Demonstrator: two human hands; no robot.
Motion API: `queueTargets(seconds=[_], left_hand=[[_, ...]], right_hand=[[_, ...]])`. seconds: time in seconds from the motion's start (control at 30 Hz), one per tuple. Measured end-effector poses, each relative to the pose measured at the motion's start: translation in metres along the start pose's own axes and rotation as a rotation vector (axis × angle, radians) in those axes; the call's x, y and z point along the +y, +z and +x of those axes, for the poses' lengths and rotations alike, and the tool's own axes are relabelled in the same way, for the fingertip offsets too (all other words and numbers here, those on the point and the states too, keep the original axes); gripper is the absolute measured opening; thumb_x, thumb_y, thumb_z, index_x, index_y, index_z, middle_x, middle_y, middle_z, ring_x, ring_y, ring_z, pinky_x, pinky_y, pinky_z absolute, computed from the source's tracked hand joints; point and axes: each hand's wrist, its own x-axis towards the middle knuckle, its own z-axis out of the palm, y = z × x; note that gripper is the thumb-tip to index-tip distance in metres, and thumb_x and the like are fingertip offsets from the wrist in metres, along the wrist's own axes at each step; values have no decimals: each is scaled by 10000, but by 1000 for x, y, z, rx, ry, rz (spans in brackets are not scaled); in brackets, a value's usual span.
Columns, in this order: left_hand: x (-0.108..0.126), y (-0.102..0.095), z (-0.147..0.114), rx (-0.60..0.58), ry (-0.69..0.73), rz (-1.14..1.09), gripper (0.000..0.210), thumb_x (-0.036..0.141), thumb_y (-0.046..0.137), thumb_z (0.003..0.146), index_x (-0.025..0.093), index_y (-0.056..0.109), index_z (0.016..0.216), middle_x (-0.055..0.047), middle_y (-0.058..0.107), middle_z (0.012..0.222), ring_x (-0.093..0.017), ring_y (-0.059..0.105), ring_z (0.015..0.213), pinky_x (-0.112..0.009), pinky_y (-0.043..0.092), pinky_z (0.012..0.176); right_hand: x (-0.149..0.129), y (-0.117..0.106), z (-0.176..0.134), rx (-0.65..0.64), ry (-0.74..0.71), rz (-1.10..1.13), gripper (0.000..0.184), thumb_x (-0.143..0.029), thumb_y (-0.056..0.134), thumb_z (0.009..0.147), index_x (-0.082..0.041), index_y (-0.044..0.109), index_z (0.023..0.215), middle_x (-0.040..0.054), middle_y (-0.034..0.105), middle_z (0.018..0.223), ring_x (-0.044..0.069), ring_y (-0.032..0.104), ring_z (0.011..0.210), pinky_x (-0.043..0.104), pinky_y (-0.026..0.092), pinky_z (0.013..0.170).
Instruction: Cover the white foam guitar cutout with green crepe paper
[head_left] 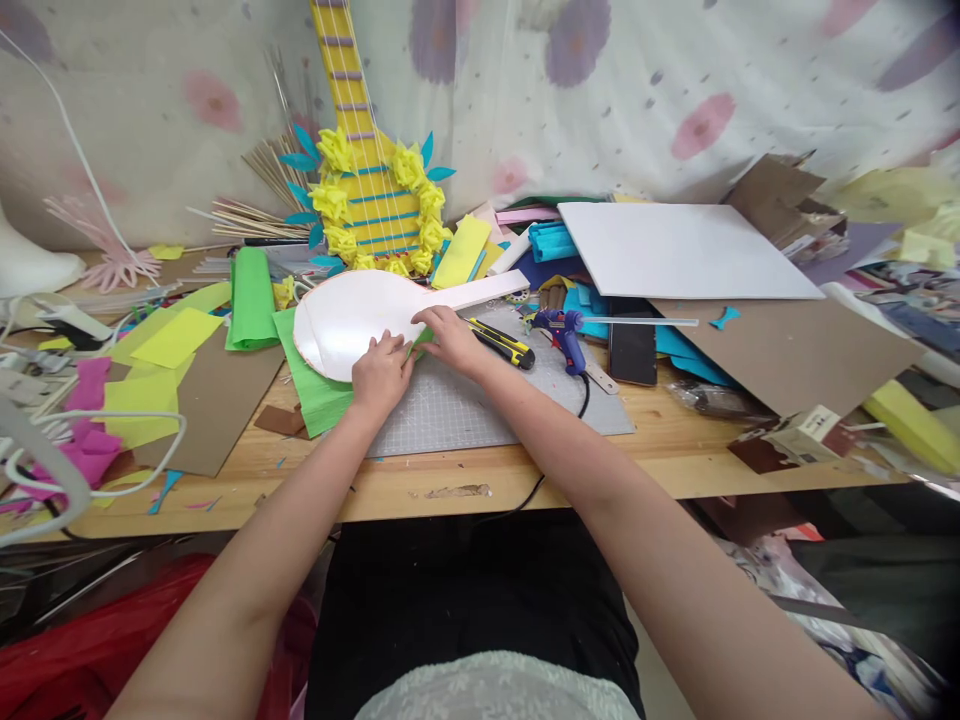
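Observation:
A white lute-shaped foam board [352, 315] with a round body and a narrow neck lies on green crepe paper [319, 395], which sticks out below and left of it. My left hand [382, 375] presses its fingers on the board's lower right edge, its thumb against a fold of the paper. Beside it, my right hand [450, 340] is closed on the same fold where body meets neck. Both hands nearly touch. The underside of the board is hidden. Under all this is a grey cutting mat [450, 415].
Right of my hands lie a yellow-black utility knife [502, 343], a blue glue gun [562, 335] and a phone [632, 345]. A yellow paper instrument with flowers [371, 190] stands behind. Paper sheets [176, 340] and cables [97, 420] crowd the left; a white board [690, 250] lies at right.

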Motion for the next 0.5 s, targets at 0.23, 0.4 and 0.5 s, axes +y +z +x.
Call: queueTargets(seconds=[0.23, 0.4, 0.5], left_hand=[[-3, -1, 2, -7, 2, -1, 297, 279, 444, 913, 208, 690, 1064, -66, 638, 1231, -244, 515, 1251, -414, 382, 1088], [-3, 1, 3, 10, 0, -7, 296, 282, 446, 910, 209, 694, 1056, -64, 646, 1219, -245, 524, 1242, -413, 394, 1075], [-3, 1, 3, 25, -7, -2, 296, 286, 448, 909, 216, 692, 1061, -55, 646, 1221, -240, 534, 1232, -406, 407, 1063]], right_hand=[[-3, 39, -23, 204, 706, 829, 812, -33, 448, 659, -112, 193, 1425, 196, 460, 1395, 236, 503, 1251, 433, 441, 996], [-12, 44, -24, 130, 627, 1096, 988, -35, 441, 608, -159, 12, 1490, 127, 435, 1449, 203, 496, 1274, 429, 405, 1044], [-20, 40, -24, 130, 569, 1162, 1063, -18, 447, 577, -140, -77, 1493, 118, 394, 1476, 186, 458, 1306, 416, 379, 1065]])
